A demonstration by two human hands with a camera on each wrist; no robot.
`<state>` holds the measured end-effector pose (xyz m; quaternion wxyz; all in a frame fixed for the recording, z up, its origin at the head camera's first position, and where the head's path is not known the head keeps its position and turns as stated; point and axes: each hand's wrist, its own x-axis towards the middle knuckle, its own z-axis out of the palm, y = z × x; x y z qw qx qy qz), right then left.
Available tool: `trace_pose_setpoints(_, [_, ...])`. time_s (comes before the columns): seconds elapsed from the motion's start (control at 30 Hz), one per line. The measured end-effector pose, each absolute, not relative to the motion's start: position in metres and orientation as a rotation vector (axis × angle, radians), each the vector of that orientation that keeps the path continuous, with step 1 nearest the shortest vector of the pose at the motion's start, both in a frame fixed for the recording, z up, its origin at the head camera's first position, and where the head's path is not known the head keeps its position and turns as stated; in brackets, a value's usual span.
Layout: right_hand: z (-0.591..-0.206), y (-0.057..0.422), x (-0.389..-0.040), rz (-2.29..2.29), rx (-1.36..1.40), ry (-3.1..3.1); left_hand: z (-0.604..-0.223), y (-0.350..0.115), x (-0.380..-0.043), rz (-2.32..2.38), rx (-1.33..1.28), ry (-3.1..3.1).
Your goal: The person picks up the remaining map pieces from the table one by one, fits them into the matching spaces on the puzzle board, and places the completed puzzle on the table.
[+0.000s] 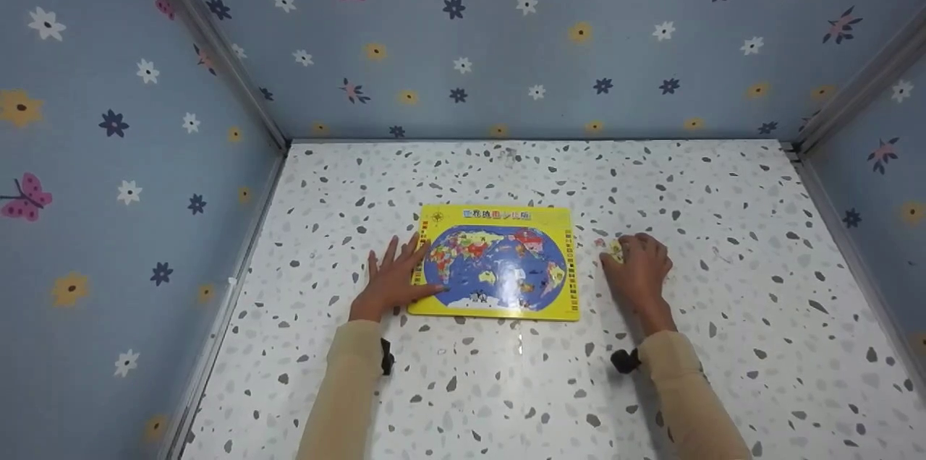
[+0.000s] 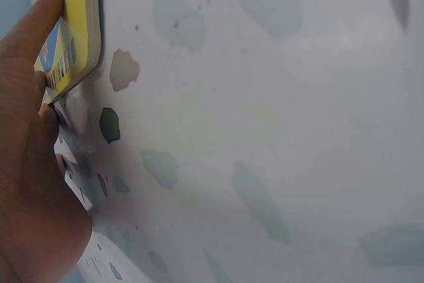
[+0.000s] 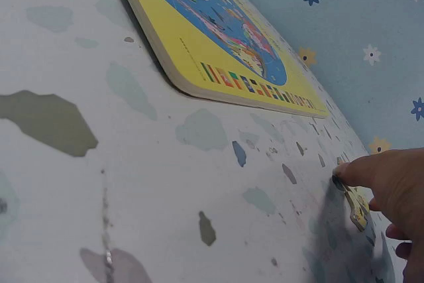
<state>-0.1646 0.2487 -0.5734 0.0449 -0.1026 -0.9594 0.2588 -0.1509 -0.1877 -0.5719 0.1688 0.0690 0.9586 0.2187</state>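
Observation:
A yellow-bordered world map puzzle board (image 1: 499, 304) lies flat on the table, its blue oval map covered with coloured continents. My left hand (image 1: 394, 283) rests at the board's left edge with fingers spread, its thumb over the map's lower left. In the left wrist view, that thumb (image 2: 40, 21) touches the board's face near its corner. Right of the board, my right hand (image 1: 640, 265) has its fingers curled round a small yellow puzzle piece (image 1: 616, 250) at the tabletop. Fingers partly hide the puzzle piece (image 3: 358, 209) in the right wrist view.
The white speckled table (image 1: 463, 388) is bounded by a blue flowered back panel (image 1: 506, 40) and side panels, with metal strips along their corners. Glare falls on the lower part of the map.

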Motion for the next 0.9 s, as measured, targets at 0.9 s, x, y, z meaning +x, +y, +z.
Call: trace_pose_setpoints(0.9, [-0.562,0.234,-0.154,0.774,-0.202,-2.840,-0.578,-0.189,-0.154,0.630,0.191,2.721])
